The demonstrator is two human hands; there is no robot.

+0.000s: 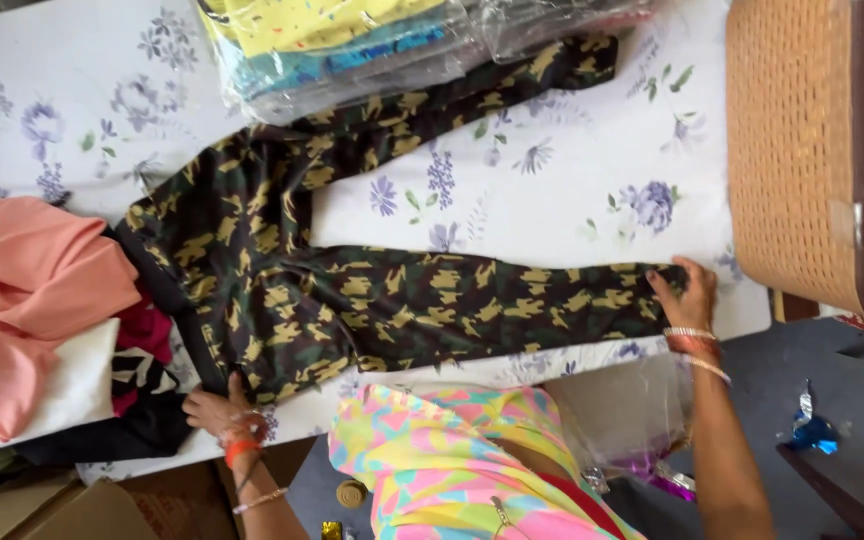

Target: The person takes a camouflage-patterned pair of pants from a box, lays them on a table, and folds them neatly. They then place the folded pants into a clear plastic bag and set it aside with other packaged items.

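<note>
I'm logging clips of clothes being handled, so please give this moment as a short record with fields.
surface: table under a white floral cloth
main item: camouflage trousers spread flat
left hand: on the waist edge of the trousers
right hand: on the hem of the nearer leg
left side: pile of folded clothes, pink on top
far edge: garments in clear plastic bags
right: woven basket

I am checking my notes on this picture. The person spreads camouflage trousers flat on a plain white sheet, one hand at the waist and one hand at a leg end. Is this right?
Not quite. In the head view the sheet is not plain: it is white with purple flowers. The rest holds: camouflage trousers lie flat, left hand at the waist, right hand at a leg end.
</note>
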